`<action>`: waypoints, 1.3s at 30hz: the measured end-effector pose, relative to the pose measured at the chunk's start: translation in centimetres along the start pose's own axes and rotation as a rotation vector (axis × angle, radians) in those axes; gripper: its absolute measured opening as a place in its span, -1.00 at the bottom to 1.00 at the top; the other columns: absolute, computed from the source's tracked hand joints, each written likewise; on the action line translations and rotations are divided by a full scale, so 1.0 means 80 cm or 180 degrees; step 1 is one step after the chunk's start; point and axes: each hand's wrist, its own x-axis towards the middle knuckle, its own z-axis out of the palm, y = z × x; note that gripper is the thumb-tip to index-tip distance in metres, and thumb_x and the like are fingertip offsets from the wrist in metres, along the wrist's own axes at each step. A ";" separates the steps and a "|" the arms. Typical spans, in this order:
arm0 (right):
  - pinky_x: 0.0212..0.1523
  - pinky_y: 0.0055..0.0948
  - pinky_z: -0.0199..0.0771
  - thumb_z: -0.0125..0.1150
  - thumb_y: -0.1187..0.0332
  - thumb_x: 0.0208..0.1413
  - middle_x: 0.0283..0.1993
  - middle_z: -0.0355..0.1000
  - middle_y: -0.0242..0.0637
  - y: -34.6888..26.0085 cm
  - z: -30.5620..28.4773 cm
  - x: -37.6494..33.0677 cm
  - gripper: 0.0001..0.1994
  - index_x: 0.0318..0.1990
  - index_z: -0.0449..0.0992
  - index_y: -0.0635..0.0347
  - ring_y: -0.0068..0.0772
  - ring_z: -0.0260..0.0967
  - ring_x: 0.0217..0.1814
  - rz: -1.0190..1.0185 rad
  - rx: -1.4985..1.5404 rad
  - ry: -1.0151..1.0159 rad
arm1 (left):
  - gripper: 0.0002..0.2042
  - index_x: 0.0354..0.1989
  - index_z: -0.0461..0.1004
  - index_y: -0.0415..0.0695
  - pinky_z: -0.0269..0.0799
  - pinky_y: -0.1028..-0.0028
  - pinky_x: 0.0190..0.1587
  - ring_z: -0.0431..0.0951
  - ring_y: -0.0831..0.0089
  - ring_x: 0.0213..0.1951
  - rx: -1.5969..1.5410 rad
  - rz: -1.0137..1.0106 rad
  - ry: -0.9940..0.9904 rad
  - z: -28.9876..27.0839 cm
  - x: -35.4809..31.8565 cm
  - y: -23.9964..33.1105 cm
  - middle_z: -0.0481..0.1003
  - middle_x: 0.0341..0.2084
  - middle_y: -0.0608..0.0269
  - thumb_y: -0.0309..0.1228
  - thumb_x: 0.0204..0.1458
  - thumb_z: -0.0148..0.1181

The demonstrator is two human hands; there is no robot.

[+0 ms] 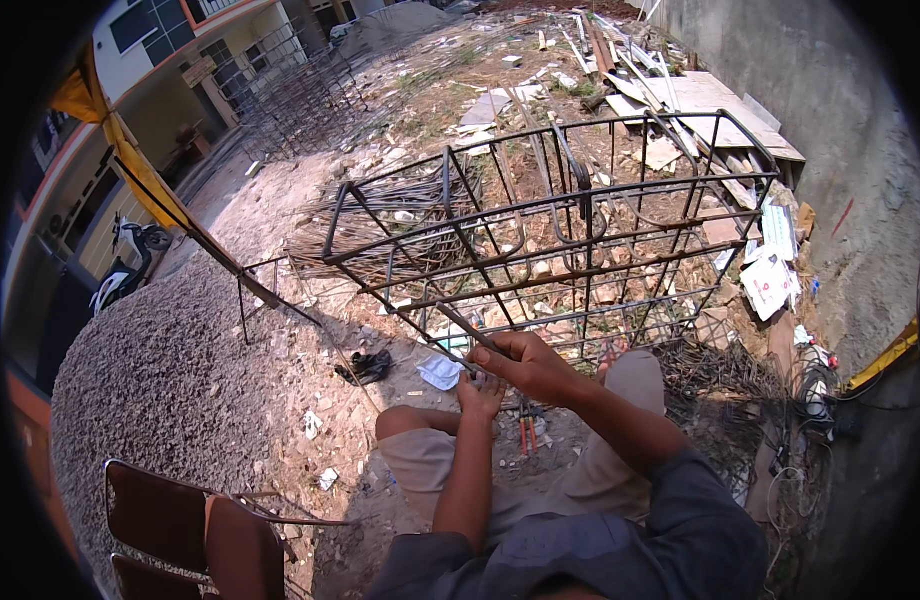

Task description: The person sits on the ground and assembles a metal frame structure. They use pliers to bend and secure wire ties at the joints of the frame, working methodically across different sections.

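A rebar cage (580, 272) of dark bars and bent stirrups stands in front of me. My right hand (528, 366) is closed round a short dark steel rod (462, 325), which slants up and left toward the cage's near side. Just below and to the left, my left hand (481, 394) has its fingers curled at the end of a thin bar by the cage's lower edge. What those fingers hold is too small to make out. Pliers with red handles (528, 436) lie on the ground between my legs. A crumpled white sheet (440, 373) lies left of my hands.
Loose rods (380, 230) lie behind the cage's left end. A gravel heap (160, 370) and a brown chair (195, 525) are at left. Tangled wire (720, 385), boards (725, 115) and a concrete wall (830, 150) are at right. A black item (365, 367) lies near the white sheet.
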 end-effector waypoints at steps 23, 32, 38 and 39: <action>-0.49 -0.53 0.04 -0.23 -0.11 0.49 -0.65 0.04 -0.57 0.047 0.064 -0.088 -0.36 -0.27 0.60 0.28 -0.65 -0.05 -0.61 0.1330 0.0670 -0.0445 | -0.29 0.43 0.16 -0.09 0.00 0.30 0.34 0.10 0.22 0.36 0.3189 0.0556 0.0297 -0.160 0.152 -0.012 0.13 0.41 0.09 0.21 0.30 -0.15; -0.40 -0.37 0.25 0.02 -0.16 0.37 -0.56 0.37 -0.37 0.077 0.072 -0.186 -0.41 -0.38 0.58 0.24 -0.56 0.25 -0.47 0.1151 0.0011 0.0054 | -0.32 0.33 0.15 -0.03 -0.08 0.28 0.34 0.04 0.21 0.31 0.4117 0.0621 0.2417 -0.165 0.146 -0.102 0.09 0.30 0.15 0.26 0.28 -0.16; -0.45 -0.27 0.30 0.17 -0.24 0.23 -0.61 0.39 -0.16 0.084 0.065 -0.224 -0.37 -0.39 0.58 0.28 -0.33 0.35 -0.56 0.0866 -0.0531 -0.0121 | -0.42 0.15 0.20 0.02 -0.04 0.27 0.18 0.09 0.23 0.11 0.3285 0.0221 0.2864 -0.170 0.131 -0.119 0.13 0.09 0.20 0.27 0.26 -0.17; -0.46 -0.25 0.31 0.19 -0.26 0.20 -0.62 0.40 -0.13 0.082 0.065 -0.228 -0.36 -0.40 0.58 0.29 -0.28 0.36 -0.57 0.0785 -0.0649 -0.0200 | -0.43 0.12 0.21 0.03 -0.03 0.27 0.15 0.09 0.23 0.08 0.3206 0.0241 0.2907 -0.173 0.130 -0.118 0.13 0.06 0.21 0.27 0.26 -0.17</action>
